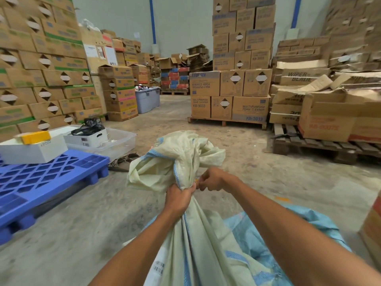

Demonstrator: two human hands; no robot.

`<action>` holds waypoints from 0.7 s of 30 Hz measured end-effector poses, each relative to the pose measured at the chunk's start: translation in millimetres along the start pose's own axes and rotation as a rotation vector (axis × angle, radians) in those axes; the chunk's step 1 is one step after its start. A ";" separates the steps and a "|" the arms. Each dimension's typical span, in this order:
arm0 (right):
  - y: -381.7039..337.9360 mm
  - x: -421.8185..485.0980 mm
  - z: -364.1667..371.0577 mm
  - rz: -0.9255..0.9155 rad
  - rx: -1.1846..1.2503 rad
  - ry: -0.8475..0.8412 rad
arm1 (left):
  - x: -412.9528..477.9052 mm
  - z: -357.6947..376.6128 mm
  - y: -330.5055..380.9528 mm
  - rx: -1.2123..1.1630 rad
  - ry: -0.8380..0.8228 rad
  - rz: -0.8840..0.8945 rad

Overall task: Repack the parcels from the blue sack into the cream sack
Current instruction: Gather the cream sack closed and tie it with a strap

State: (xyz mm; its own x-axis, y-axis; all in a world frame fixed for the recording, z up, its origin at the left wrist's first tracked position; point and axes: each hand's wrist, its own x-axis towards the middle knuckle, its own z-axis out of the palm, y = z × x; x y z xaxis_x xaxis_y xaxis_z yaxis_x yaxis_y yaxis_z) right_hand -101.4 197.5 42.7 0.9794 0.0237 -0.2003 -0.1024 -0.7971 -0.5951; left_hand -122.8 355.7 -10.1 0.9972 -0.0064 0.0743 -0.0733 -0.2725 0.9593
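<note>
The cream sack stands in front of me, its woven cloth gathered into a neck with the loose top flopping above. My left hand is clenched around that neck. Just to the right, my right hand pinches something small and yellowish at the neck, too small to identify. The blue sack lies crumpled on the floor behind and right of the cream one. No parcels show; the cream sack's contents are hidden.
A blue plastic pallet with a white box lies at left, clear bins and sandals beside it. Wooden pallets with cartons stand right. Stacked cartons line the aisle, and another carton sits at the right edge.
</note>
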 end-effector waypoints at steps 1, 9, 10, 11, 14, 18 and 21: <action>-3.6 1.5 1.4 -0.009 -0.004 -0.005 | -0.5 -0.3 -0.6 -0.018 0.005 0.033; -1.8 -3.4 -0.9 0.007 -0.035 -0.001 | 7.8 -18.2 -5.5 0.491 0.159 0.202; 0.0 -6.0 -1.1 0.011 -0.027 -0.004 | 8.9 -22.8 -5.6 0.643 0.163 0.221; 1.8 -9.7 -1.0 0.017 -0.019 -0.010 | 9.9 -27.0 -3.4 0.788 0.141 0.218; 4.7 -24.7 4.6 0.034 0.008 -0.034 | 10.5 -39.4 8.2 1.007 0.056 0.100; -10.3 -50.9 27.3 0.031 0.216 -0.119 | 17.3 -53.2 5.7 1.157 -0.018 -0.007; -32.2 -67.0 59.3 0.025 0.388 -0.199 | 21.5 -65.0 3.4 1.189 -0.110 -0.109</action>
State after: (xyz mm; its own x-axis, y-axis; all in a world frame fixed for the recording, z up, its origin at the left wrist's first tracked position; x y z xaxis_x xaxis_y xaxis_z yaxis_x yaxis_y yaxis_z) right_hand -174.0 257.3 29.1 0.9272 0.1533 -0.3417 -0.2204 -0.5141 -0.8289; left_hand -102.5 417.1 12.5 0.9975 0.0056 -0.0705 0.0128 -0.9947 0.1025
